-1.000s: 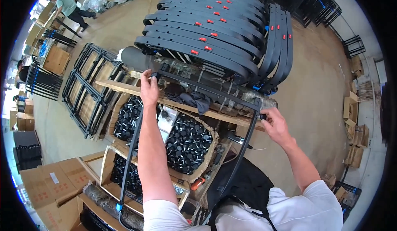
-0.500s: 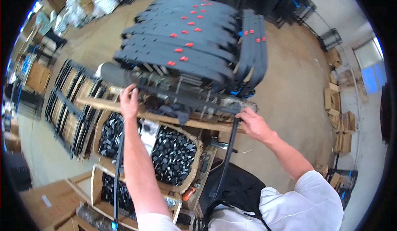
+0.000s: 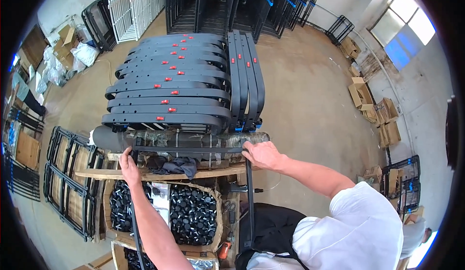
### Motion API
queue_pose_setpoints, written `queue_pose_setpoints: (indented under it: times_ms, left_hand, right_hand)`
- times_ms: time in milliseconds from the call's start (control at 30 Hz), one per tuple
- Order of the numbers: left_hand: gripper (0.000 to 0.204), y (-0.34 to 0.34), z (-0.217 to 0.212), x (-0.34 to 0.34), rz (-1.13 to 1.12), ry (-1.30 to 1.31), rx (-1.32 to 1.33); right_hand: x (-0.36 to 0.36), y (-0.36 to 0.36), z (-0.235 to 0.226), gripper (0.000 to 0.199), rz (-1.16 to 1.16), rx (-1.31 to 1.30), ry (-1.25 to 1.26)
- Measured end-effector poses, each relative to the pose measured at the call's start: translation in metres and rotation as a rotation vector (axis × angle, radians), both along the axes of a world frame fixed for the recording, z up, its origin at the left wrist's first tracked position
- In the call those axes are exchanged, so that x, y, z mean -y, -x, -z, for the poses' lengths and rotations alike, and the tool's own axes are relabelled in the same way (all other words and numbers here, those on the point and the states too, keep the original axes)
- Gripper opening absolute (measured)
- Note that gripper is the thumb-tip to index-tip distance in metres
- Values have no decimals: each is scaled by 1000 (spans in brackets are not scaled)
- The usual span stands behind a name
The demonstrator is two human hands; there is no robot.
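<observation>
A black U-shaped metal tube frame (image 3: 193, 150) lies across the work stand in front of me, its two side bars running back toward my body. My left hand (image 3: 130, 167) has its fingers closed round the frame's left corner. At the right corner, my right hand (image 3: 264, 155) grips the same frame, the thumb side toward the crossbar. Beneath the crossbar is a roll wrapped in clear film (image 3: 223, 139), with a dark cloth (image 3: 177, 167) near it. A wooden plank (image 3: 106, 174) runs along the near side of the roll.
Stacked dark frames with red clips (image 3: 167, 96) stand beyond the roll, several upright beside them (image 3: 247, 81). Nearer me sits a carton of black round-headed screws (image 3: 193, 217). An orange-handled tool (image 3: 224, 249) lies beside it. People stand at far left (image 3: 24, 91) and lower right (image 3: 412, 236).
My view has tilted up and turned, so the stacked frames sit lower and further left in the picture. Both hands keep their hold on the frame's corners.
</observation>
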State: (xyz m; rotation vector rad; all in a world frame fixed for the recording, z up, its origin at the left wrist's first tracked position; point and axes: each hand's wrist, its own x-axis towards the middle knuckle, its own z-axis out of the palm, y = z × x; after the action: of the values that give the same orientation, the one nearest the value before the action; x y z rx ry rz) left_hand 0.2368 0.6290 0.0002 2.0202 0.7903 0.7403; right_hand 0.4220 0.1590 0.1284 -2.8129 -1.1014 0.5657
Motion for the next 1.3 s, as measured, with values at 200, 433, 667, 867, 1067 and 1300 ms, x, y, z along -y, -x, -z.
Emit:
queue_pose_setpoints:
  times_ms: [200, 433, 667, 867, 1067, 1300]
  left_hand:
    - [34, -6, -3, 6, -51, 68, -63]
    - [35, 2, 8, -3, -16, 116, 79]
    - [32, -5, -8, 11, -76, 38, -23]
    - [31, 17, 3, -2, -128, 144, 83]
    - [31, -1, -19, 14, -143, 109, -98]
    - [31, 4, -10, 9, -151, 298, 79]
  right_hand:
    - [2, -2, 5, 41, -12, -3, 60]
    - [5, -2, -9, 44, -183, -163, 8]
    - [2, -5, -24, 42, -160, -73, 158]
    - [-18, -2, -14, 51, -146, 11, 248]
    - [-1, -3, 4, 60, -130, 118, -117]
    - [12, 9, -27, 64, -370, 20, 575]
